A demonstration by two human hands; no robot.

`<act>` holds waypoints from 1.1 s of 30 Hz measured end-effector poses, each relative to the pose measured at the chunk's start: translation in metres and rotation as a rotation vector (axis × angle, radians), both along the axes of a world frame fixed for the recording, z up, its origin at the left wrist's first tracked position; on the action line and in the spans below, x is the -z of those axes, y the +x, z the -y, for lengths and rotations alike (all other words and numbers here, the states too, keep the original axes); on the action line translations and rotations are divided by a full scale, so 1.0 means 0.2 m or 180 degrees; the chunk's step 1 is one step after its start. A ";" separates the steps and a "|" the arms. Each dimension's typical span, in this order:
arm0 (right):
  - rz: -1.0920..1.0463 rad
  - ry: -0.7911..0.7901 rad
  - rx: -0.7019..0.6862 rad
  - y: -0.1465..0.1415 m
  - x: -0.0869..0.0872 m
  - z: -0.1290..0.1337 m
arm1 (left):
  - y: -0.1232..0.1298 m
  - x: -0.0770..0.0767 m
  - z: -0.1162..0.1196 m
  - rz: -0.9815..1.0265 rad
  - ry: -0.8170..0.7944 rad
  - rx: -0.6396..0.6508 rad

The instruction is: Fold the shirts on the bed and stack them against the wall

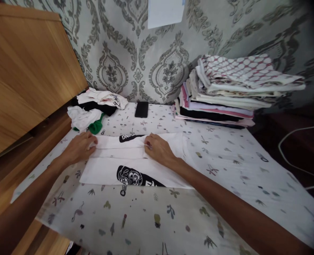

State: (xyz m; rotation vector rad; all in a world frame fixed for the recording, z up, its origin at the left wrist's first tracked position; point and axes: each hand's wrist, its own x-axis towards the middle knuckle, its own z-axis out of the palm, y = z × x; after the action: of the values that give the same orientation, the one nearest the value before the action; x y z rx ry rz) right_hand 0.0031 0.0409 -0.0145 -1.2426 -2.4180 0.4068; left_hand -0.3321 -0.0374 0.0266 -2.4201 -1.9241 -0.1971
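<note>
A white T-shirt with a black printed graphic lies partly folded on the patterned sheet, its far side turned over toward the middle. My left hand pinches the folded fabric at its left end. Around the middle of the same fold, my right hand has its fingers closed on the cloth. Part of the shirt's right side is hidden beneath my right forearm.
A tall stack of folded clothes stands at the back right. Crumpled clothes lie at the back left, beside a wooden cabinet. A black phone rests near the patterned wall. A white cable hangs at right.
</note>
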 end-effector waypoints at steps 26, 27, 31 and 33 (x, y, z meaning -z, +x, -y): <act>-0.0844 -0.0054 -0.0200 0.05 0.07 0.00 | 0.39 0.19 -0.16 0.0436 0.0262 0.0939; -0.0865 -0.0066 -0.0183 0.05 0.07 -0.01 | 0.40 0.19 -0.16 0.0416 0.0276 0.0897; -0.0816 -0.0068 -0.0111 0.04 0.09 -0.02 | 0.42 0.18 -0.17 0.0306 0.0157 0.0754; -0.0800 -0.0087 -0.0097 0.04 0.09 -0.02 | 0.43 0.17 -0.18 0.0396 0.0082 0.0683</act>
State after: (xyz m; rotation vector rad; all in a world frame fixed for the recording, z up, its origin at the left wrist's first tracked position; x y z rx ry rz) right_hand 0.0101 0.0450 -0.0325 -1.0951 -2.2265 0.5706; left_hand -0.2453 -0.0009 -0.0080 -2.6532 -1.6893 -0.3862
